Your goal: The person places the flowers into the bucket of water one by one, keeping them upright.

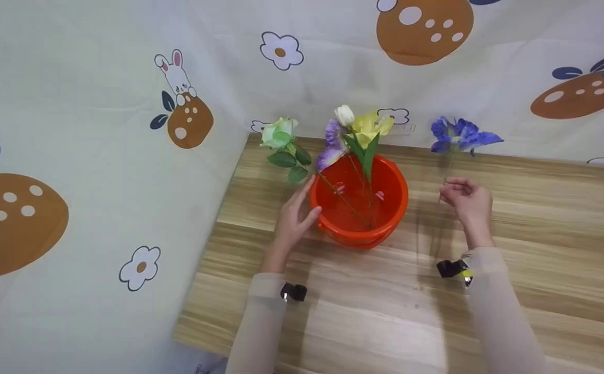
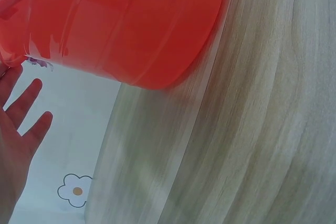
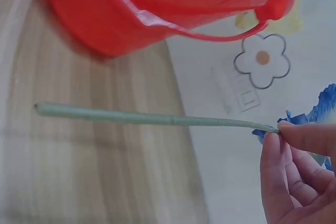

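A red bucket (image 1: 360, 236) stands on the wooden table with several artificial flowers inside. These include a white tulip (image 1: 344, 115), a yellow flower (image 1: 368, 128) and a purple one (image 1: 331, 149). A pale green rose (image 1: 279, 133) leans out over the left rim. My left hand (image 1: 294, 221) is at the bucket's left side, its fingers fairly straight and spread along the rim. To the bucket's right, my right hand (image 1: 467, 201) pinches the stem of a blue flower (image 1: 460, 136) between thumb and fingertips. In the right wrist view the green stem (image 3: 121, 116) extends past the fingers to its blunt end.
The bucket's handle (image 3: 210, 37) hangs down its side. Behind the table (image 1: 551, 218) is a pale cloth (image 1: 328, 62) printed with flowers and brown fruit shapes; it also covers the left side. The table's left edge runs near my left arm.
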### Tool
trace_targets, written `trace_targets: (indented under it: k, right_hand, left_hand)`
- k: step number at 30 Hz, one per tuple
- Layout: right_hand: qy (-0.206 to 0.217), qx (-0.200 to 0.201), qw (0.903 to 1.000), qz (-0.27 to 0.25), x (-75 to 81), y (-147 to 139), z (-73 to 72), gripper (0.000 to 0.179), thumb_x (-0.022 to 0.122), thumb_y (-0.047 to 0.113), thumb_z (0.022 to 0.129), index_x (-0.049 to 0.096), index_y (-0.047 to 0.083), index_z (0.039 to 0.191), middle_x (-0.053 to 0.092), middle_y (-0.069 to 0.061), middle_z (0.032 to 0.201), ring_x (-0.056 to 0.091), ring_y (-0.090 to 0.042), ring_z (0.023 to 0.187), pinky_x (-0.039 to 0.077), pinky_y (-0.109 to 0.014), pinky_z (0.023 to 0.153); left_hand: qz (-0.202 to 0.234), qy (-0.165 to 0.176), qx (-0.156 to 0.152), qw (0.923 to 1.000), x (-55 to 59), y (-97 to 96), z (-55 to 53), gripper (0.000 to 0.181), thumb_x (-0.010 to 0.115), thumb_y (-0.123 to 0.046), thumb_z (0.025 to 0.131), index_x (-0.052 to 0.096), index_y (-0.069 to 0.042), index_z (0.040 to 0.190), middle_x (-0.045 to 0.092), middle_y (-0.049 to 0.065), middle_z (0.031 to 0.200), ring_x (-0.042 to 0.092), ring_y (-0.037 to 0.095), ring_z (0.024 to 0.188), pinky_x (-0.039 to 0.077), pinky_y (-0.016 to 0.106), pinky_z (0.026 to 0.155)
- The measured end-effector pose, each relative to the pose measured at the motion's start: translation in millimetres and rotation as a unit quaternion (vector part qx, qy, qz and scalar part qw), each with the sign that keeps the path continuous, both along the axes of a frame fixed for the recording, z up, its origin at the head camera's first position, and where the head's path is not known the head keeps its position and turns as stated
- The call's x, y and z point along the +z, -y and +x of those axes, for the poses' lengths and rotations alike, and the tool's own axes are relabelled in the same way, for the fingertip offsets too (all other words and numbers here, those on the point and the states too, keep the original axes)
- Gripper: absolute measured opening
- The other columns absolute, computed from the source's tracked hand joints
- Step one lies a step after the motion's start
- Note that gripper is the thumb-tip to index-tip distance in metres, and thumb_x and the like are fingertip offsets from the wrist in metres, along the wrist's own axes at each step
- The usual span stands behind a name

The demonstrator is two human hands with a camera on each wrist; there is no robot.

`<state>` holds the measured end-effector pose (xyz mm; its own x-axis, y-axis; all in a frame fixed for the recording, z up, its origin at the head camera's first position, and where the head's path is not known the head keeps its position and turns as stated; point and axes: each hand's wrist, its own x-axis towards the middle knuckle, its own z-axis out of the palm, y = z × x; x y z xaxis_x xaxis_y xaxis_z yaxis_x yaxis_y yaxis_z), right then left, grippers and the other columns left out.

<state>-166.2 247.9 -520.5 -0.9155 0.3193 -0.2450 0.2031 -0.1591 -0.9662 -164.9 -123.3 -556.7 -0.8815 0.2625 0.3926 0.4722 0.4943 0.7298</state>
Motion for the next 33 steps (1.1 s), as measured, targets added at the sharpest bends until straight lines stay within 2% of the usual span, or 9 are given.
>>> trace_targets:
  k: [2, 9, 14, 19, 33]
  right_hand:
    - [-0.014, -0.012, 0.9995, -0.025, 7.8, 2.1, -0.2, 0.022, 0.063, -0.012, 0.080, 0.058, -0.011, 0.101, 0.064, 0.001, 0.069, 0.066, -0.007, 0.063, 0.056, -0.018, 0.064]
    - [-0.063, -0.040, 0.9953, -0.062, 41.1, 8.9, 4.1, 0.018, 0.066, -0.015, 0.076, 0.063, -0.002, 0.088, 0.065, -0.003, 0.072, 0.066, -0.010, 0.064, 0.057, -0.021, 0.064]
    - [-0.108, -0.048, 0.9904, -0.072, 61.0, 14.5, 5.1, 0.019, 0.066, -0.017, 0.075, 0.064, -0.001, 0.085, 0.065, -0.006, 0.071, 0.065, -0.012, 0.063, 0.057, -0.022, 0.063]
    - [-0.136, -0.054, 0.9868, -0.070, 70.4, 19.2, 0.8, 0.020, 0.067, -0.016, 0.075, 0.061, -0.010, 0.092, 0.064, -0.006, 0.071, 0.065, -0.012, 0.063, 0.057, -0.022, 0.061]
    - [-0.207, -0.048, 0.9745, -0.072, 95.8, 44.8, -8.1, 0.019, 0.067, -0.016, 0.075, 0.063, -0.006, 0.091, 0.063, -0.009, 0.075, 0.063, -0.015, 0.063, 0.057, -0.024, 0.060]
  left_hand:
    - [0.002, 0.000, -0.002, 1.0000, 0.0, 0.1, 0.1, 0.063, 0.057, -0.032, 0.090, 0.032, -0.026, 0.147, 0.037, -0.009, 0.149, 0.037, 0.010, 0.135, 0.033, 0.037, 0.111]
    - [-0.006, -0.001, 0.003, 1.0000, -0.5, 0.0, 0.7, 0.062, 0.053, -0.041, 0.091, 0.031, -0.028, 0.148, 0.036, -0.009, 0.149, 0.037, 0.011, 0.135, 0.032, 0.037, 0.111]
    - [-0.003, -0.003, 0.002, 1.0000, -0.8, 0.0, 0.7, 0.063, 0.056, -0.036, 0.090, 0.031, -0.028, 0.148, 0.037, -0.009, 0.149, 0.037, 0.011, 0.135, 0.032, 0.037, 0.112]
    - [0.003, -0.006, 0.000, 1.0000, -0.1, -0.2, 0.6, 0.064, 0.058, -0.031, 0.089, 0.032, -0.027, 0.147, 0.038, -0.008, 0.149, 0.038, 0.011, 0.135, 0.033, 0.038, 0.111]
    - [-0.007, -0.002, 0.002, 1.0000, 1.2, 0.2, 1.3, 0.063, 0.058, -0.032, 0.090, 0.032, -0.027, 0.148, 0.038, -0.009, 0.148, 0.037, 0.010, 0.135, 0.033, 0.037, 0.111]
